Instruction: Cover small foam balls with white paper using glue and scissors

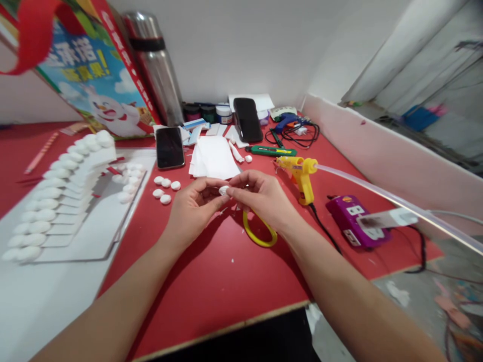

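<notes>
Between the fingertips of both hands is a small white lump [224, 190], like soft clay or wadded tissue. My left hand [194, 208] pinches it from the left with thumb and fingers. On the other side, my right hand [264, 198] pinches it too. Under the right hand shows a yellow loop [260, 243], like a scissors handle; the rest is hidden. Several rounded white pieces [165, 199] lie on the red table left of the hands. A white stepped model [71, 201] edged with similar white lumps stands further left on a white board [49, 296].
Behind the hands are white paper sheets [213, 157], two phones [169, 147] [247, 119] and a green utility knife [271, 151]. To the right are a yellow glue gun [302, 176] with a long glue stick and a purple power box [356, 221]. A steel flask [156, 70] stands at the back.
</notes>
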`<state>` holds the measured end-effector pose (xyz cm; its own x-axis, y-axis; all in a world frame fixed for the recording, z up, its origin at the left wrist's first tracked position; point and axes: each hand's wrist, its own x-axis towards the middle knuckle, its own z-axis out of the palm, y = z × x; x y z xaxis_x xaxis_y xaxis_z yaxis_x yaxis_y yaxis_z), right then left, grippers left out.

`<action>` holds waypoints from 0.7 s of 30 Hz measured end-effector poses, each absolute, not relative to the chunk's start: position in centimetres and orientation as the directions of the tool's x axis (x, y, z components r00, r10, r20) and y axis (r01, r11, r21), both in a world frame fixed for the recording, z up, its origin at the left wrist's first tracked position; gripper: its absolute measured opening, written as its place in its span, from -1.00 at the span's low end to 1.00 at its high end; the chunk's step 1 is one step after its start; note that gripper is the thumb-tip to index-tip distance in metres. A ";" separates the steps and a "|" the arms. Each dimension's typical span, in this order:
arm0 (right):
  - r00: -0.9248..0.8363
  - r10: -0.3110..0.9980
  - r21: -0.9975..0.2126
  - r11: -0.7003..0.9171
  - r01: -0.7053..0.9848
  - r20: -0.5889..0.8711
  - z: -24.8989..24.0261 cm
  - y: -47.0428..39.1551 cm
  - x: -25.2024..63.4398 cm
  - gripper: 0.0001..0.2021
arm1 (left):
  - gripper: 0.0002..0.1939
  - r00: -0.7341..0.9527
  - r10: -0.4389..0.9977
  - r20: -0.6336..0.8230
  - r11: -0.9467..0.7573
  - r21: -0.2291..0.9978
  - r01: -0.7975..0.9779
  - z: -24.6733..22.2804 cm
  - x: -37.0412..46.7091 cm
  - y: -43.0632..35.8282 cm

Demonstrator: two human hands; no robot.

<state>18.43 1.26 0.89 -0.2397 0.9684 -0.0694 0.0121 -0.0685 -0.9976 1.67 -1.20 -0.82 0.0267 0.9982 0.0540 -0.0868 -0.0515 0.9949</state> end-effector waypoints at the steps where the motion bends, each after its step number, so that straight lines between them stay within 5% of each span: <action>1: -0.236 0.970 -0.998 -0.062 0.013 -0.063 0.9 1.3 18.4 -0.72 | -0.71 0.028 0.999 0.042 -0.039 0.994 -0.097 -0.8 1.6 -1.2; 15: -0.257 0.966 -0.993 0.021 0.113 -0.009 -0.4 1.5 18.3 -0.78 | -0.71 0.013 0.996 -0.093 0.093 0.971 -0.219 -0.8 2.0 -1.4; 21: -0.245 0.969 -0.992 0.043 0.114 0.014 -0.3 1.5 18.3 -0.80 | -0.76 -0.009 0.998 0.060 -0.060 0.998 -0.017 -1.0 1.8 -1.3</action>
<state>18.35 1.50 -0.27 -0.2452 0.9694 0.0137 0.1145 0.0430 -0.9925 1.79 -1.28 -0.98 -0.0094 0.9982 0.0599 -0.0166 -0.0600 0.9981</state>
